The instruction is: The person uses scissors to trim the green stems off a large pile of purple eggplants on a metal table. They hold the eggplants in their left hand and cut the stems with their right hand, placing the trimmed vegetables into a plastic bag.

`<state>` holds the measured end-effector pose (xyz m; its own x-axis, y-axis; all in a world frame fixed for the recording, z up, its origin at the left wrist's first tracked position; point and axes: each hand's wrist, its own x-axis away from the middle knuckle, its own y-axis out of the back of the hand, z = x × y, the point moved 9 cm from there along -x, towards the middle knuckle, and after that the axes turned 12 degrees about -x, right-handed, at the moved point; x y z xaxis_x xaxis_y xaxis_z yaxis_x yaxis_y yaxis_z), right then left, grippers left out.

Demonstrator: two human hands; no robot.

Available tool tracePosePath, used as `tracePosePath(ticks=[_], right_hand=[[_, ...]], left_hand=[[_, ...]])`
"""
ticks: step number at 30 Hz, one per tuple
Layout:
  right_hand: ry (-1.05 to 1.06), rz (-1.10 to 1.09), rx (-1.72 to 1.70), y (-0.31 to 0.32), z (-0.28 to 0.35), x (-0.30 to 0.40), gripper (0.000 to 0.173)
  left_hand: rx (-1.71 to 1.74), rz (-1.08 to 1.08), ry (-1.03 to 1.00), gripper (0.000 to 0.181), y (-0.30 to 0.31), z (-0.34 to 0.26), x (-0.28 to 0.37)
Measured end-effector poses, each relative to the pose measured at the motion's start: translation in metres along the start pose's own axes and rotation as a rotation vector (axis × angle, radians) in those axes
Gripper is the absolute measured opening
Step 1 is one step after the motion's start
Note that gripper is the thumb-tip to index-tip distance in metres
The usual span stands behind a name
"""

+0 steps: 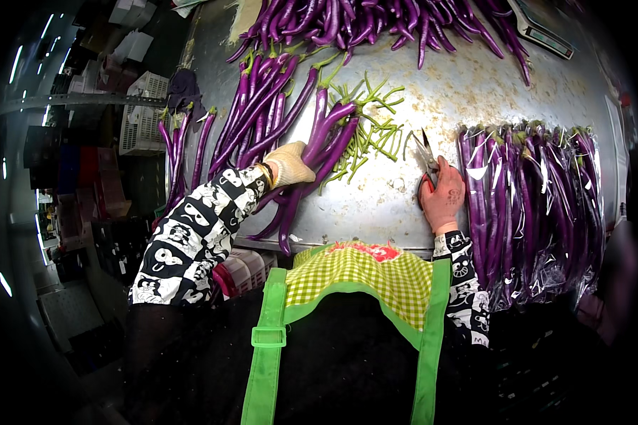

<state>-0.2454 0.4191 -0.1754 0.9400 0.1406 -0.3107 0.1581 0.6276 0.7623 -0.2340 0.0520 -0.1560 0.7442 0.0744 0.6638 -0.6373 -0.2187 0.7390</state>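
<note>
My left hand (290, 166), in a cream knit glove, is closed around several long purple eggplants (332, 135). Their green stems point away from me, to the upper right. A pile of cut green stems (375, 141) lies just right of this bunch on the metal table. In a reddish-pink glove, my right hand (444, 195) holds scissors (428, 154) by their handles. The blades are apart and point away from me, touching no eggplant. More loose eggplants (266, 101) lie beyond and left of my left hand.
Clear-bagged eggplants (531, 202) stand in a row along the right of the metal table (457, 90). A large eggplant heap (345, 21) covers the far side, near a scale (547, 40). Left of the table are a white plastic crate (146, 119) and a dark cloth (183, 87).
</note>
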Motion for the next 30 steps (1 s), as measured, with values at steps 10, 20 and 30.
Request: tracePosePath(ticks=[10,20,30], right_hand=[[0.013,0.021,-0.109,-0.004,-0.006,-0.001,0.048],[-0.328,0.327,-0.836,-0.033,0.011,0.003,0.042],[-0.033,0.523,-0.831,-0.013,0.142,-0.007,0.047]], left_hand=[[0.937,-0.348,-0.278,0.052,0.093,0.027,0.060],[0.828,-0.931,-0.341,0.050,0.180,0.061,0.162],[0.471,-0.742,-0.199,0.048,0.163,0.052,0.148]])
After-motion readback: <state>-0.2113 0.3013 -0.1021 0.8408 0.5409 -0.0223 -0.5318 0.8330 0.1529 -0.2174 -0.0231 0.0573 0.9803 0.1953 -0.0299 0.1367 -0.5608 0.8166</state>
